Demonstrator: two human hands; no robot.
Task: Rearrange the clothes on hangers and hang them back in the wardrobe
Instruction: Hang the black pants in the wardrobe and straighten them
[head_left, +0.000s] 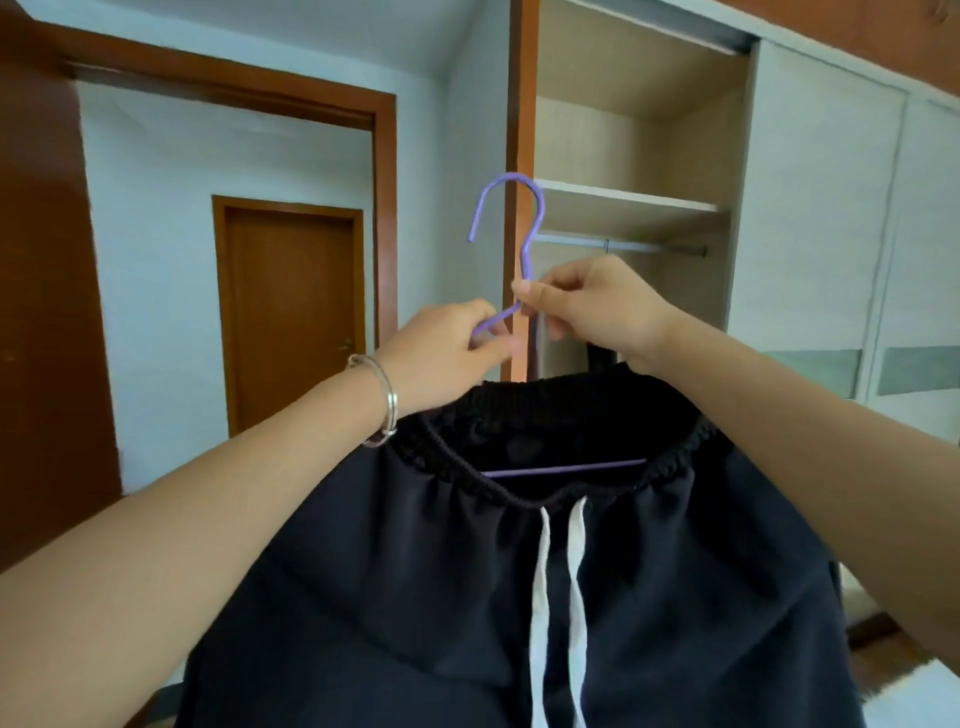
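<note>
With left hand (447, 343) and right hand (597, 306) both pinching the purple hanger (525, 265), dark trousers (415, 571) seemingly seated on it at six o'clock, hanging comes next: hook the wardrobe rail (639, 245) at one o'clock

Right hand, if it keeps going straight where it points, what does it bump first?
The right hand pinches the purple hanger, so that is first. Beyond it, probably the wardrobe's brown post, though depth is unclear.
</note>
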